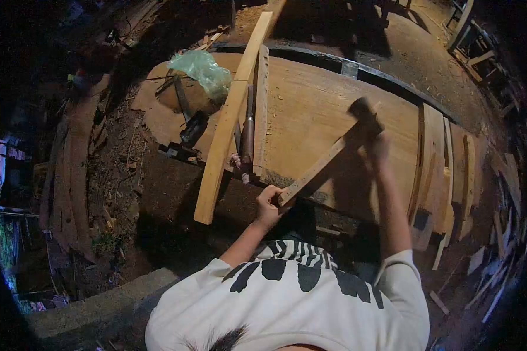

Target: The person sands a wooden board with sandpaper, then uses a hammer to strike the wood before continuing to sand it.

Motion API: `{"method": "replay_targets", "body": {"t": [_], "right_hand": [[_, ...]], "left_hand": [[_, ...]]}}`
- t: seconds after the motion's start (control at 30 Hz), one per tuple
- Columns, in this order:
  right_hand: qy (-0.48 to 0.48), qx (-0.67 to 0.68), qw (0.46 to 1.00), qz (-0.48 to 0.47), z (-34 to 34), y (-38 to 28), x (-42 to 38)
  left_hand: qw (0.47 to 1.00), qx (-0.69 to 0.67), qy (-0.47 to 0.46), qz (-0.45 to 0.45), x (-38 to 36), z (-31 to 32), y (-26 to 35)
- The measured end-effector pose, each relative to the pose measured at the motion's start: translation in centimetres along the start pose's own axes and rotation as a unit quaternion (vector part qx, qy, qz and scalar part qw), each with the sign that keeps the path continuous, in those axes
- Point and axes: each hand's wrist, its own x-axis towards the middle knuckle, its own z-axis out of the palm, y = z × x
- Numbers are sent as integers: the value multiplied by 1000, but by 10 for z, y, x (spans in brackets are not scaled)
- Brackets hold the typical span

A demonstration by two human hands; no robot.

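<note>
My left hand (269,207) is closed around the near end of a wooden strip (319,169), which slants up to the right across the broad wooden board (334,88). Small dark marks show on the strip close to my fingers. Above its far end, my right hand (379,149) is smeared by motion and grips what looks like a hammer (364,112) with a dark, blocky head. Its handle is mostly hidden by the hand and blur. A chisel-like tool with a brown handle (247,140) lies left of the strip, beside another marked wooden piece (262,111).
A long pale plank (231,117) crosses the board's left side and juts past its near edge. Left of it are a greenish plastic bag (204,70) and dark metal tools (193,128). Several narrow boards (433,152) lie at the right end. Wood scraps litter the ground.
</note>
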Motion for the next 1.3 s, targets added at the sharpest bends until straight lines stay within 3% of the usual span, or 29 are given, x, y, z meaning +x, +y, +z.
{"method": "replay_targets", "body": {"t": [0.03, 0.07, 0.17, 0.23, 0.27, 0.3, 0.33, 0.37, 0.4, 0.43, 0.6, 0.7, 0.83, 0.93, 0.97, 1.0, 1.03, 1.13, 1.17, 1.2, 1.23, 1.27, 1.3], "right_hand": [[9, 57, 998, 11, -1, 34, 22], [87, 59, 993, 51, -28, 10, 31], [60, 31, 996, 52, 52, 85, 22], [43, 284, 945, 154, 18, -25, -12], [53, 261, 963, -48, 14, -57, -39], [24, 176, 976, -128, -8, -99, -51], [-112, 443, 878, 146, 10, -121, -72], [-54, 187, 970, -144, -32, -161, -76], [-135, 141, 966, -169, -22, -169, -91], [-106, 150, 954, -238, -20, -176, -97], [-237, 130, 938, -218, -31, -159, -71], [-246, 20, 921, -301, -39, -149, -52], [-208, -53, 929, -301, -35, -140, -57], [-242, 112, 913, -310, -24, -156, -88], [-257, 119, 898, -336, -21, -165, -101], [-257, 124, 895, -342, -18, -177, -112], [-258, 129, 892, -348, -17, -184, -119], [-200, 73, 893, -396, -7, -167, -114], [-219, 109, 900, -360, -7, -151, -103], [-155, -13, 913, -377, -26, -144, -81], [-87, 183, 960, -191, 7, -105, -73], [-248, 442, 855, 109, 39, -38, -44], [-83, 580, 803, 106, -68, -124, -28]], "left_hand": [[1000, 2, 3, 0, -1, 1, -4], [1000, 1, 5, -2, -2, 1, -9], [1000, -6, 12, 6, -1, 2, -9], [1000, -16, 19, 12, -3, 4, -11], [1000, -6, 15, 5, -5, 3, -15], [1000, 4, 12, -1, -4, 3, -18], [1000, 3, 15, 0, -2, 2, -17], [999, 36, 5, 29, -1, 0, -13], [996, 70, -5, 58, 1, -2, -8], [996, 71, -2, 59, 3, -4, -1], [998, 58, 9, 29, 3, 0, -4], [996, 85, -29, -2, -1, -5, -10], [998, 53, -8, 31, -1, -3, -16], [993, 94, -18, 65, -3, 5, -17], [983, -159, 22, -93, -14, 17, -34], [883, -396, 59, -246, -22, 25, -44], [882, -398, 55, -248, -21, 24, -42], [986, -135, 16, -95, -10, 7, -29], [998, -43, 3, -39, -5, 1, -23], [999, 49, -11, 18, -2, -1, -17], [999, 48, -13, 19, 0, -2, -10], [999, 37, 1, 13, 1, -1, -3], [1000, 26, 15, 6, 1, 1, 0]]}}
